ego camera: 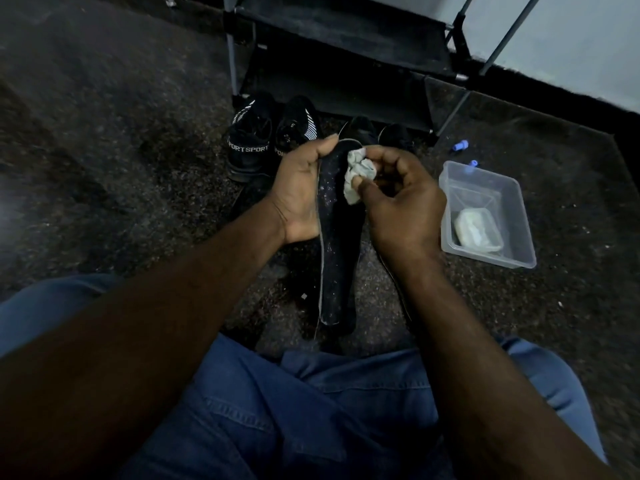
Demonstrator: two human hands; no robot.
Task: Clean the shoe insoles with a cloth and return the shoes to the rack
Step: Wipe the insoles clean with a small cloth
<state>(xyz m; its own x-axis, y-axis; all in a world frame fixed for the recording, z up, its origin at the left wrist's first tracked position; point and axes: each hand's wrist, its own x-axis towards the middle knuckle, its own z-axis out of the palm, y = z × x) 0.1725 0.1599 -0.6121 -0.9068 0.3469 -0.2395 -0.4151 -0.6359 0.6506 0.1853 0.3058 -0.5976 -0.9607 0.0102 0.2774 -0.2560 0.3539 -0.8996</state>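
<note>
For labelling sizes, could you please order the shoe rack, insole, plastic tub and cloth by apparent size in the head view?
Largest: shoe rack.
Then plastic tub and insole, too close to rank; the insole is nearer the camera.
Smallest: cloth.

Both my bare forearms reached forward and converged before me. My left hand [301, 192], palm turned inward, gripped the left edge of the insole [337, 258] near its far end, fingers curled round it. My right hand [401, 202], back uppermost, pinched the crumpled cloth [358, 173] between thumb and curled fingers, holding it against the insole's far end. The two hands lay close together but apart.
</note>
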